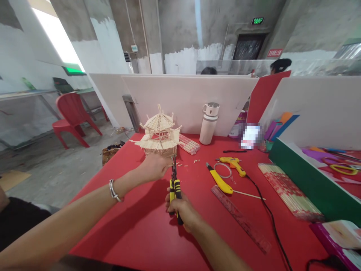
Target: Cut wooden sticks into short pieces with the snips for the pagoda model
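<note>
My right hand [183, 210] is wrapped round the yellow-and-black handles of a pair of pliers [175, 188], whose jaws point away from me. At the jaw tips, the fingers of my left hand [154, 167] are curled closed. Whatever they pinch is too small or hidden to make out. Just behind that hand stands a model pavilion [159, 130] built of thin wooden sticks, with two tiered roofs; the hand covers part of its base. Small cut stick pieces [182, 165] lie right of the jaws.
On the red table [135, 233] to the right are a yellow glue gun [232, 163], a utility knife [221, 182], a clear ruler [242, 220] and a stick bundle [290, 190]. A white flask [208, 124] stands behind, before a white partition [180, 98]. A black cord [270, 214] crosses the right side.
</note>
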{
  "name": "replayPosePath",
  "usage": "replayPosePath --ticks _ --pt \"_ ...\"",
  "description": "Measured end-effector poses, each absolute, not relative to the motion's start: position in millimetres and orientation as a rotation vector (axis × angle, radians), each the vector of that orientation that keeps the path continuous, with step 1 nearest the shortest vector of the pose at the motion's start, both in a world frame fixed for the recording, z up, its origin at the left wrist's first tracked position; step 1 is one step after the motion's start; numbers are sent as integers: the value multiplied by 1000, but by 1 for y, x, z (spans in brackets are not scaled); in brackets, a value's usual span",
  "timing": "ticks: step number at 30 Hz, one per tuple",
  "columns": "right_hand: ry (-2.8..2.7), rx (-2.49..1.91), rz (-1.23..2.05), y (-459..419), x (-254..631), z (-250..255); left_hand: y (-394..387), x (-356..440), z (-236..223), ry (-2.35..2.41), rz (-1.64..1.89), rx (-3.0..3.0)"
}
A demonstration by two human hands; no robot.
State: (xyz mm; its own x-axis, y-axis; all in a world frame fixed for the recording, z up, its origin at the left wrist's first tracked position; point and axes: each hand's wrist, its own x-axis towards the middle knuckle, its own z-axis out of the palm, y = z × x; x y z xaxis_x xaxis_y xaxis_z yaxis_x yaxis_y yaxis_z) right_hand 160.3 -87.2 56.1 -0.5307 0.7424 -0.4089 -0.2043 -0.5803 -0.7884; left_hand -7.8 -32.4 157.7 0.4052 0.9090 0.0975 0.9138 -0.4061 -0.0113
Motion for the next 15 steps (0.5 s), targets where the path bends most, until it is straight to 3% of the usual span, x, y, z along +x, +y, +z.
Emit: replayPosePath --ticks 4,6,11,15 --pt "-987 -1004 2050 -82 161 53 -31 -4 156 -1830 -302 -2559" --pt "-1003 -1022 1987 -77 163 52 -31 -1 150 -1992 -705 -2496" --pt "-972 -1088 1823 -56 168 53 -37 23 106 -2352 -2119 -2046" --pt "-1056 -1088 1689 -42 174 49 -58 59 65 -2577 -2606 -2112"
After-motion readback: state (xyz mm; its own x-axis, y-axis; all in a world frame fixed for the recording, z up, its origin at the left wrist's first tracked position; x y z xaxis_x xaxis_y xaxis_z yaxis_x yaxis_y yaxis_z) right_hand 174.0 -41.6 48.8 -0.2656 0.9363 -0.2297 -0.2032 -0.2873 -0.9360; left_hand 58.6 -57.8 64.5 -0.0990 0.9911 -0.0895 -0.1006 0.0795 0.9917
